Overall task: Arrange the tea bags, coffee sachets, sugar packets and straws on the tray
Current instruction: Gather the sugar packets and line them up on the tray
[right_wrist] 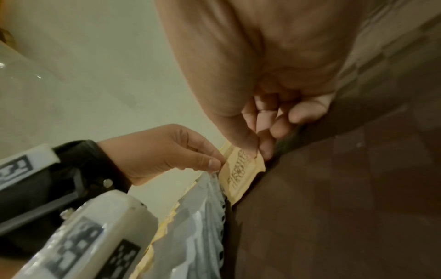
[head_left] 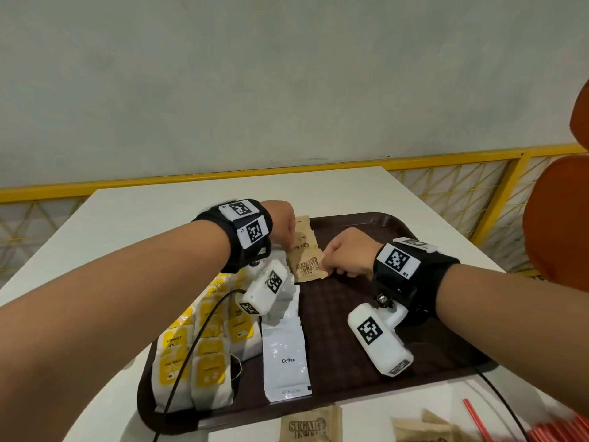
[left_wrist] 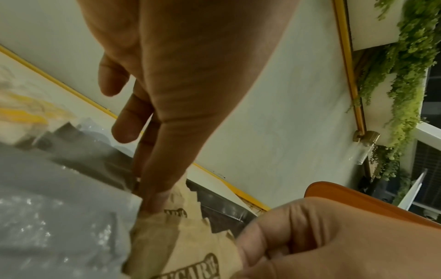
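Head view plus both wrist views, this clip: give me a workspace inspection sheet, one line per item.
Surface: white table carrying a dark brown plastic tray.
Job's things: yellow-and-white tea bags and white coffee sachets in rows on the tray; brown paper sugar packets in a row behind them; more loose sugar packets and red straws off the tray at the near edge.
Clutter: nothing seen.
Grippers: left hand and right hand each pinch the front sugar packet.
Cables: black cables trail from the wrist cameras.
Surroundings: pale wall, yellow railing, orange chair.
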Tool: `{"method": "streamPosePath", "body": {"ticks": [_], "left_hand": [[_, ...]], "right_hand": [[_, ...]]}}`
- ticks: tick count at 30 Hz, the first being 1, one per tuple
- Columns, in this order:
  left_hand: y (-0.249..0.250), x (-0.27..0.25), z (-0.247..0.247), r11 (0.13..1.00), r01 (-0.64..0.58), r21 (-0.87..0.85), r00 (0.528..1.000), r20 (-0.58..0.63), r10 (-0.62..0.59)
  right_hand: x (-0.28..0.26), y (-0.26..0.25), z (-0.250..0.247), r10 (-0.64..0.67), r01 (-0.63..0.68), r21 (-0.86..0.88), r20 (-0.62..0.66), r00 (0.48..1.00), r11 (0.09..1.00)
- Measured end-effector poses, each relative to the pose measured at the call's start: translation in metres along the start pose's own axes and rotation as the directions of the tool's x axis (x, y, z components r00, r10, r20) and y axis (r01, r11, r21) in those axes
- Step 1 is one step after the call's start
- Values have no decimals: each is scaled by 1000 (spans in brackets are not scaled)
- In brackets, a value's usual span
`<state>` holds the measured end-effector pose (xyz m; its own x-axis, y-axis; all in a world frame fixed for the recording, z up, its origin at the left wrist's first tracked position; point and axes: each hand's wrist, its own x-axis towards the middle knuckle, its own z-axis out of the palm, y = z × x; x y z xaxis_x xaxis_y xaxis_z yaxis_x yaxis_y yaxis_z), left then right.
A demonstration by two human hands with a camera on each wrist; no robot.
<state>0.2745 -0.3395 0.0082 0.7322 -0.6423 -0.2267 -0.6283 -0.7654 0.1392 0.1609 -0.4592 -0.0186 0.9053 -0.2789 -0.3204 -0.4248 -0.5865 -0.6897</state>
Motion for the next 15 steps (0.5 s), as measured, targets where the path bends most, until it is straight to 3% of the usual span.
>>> {"method": "streamPosePath", "body": {"ticks": [5, 9, 15], "left_hand": [[5, 6, 4, 999, 4, 40, 1000, 23, -5], [8, 8, 6, 997, -1, 72, 999, 43, -3], [8, 11, 7, 996, 23, 88, 999, 23, -25]], "right_hand": [[5, 1, 2, 1, -2, -18, -31, 1000, 1000], [9, -3, 2, 52, -49, -84, 42, 998, 995], [8, -3, 2, 6, -5, -60, 22, 1000, 998]]}}
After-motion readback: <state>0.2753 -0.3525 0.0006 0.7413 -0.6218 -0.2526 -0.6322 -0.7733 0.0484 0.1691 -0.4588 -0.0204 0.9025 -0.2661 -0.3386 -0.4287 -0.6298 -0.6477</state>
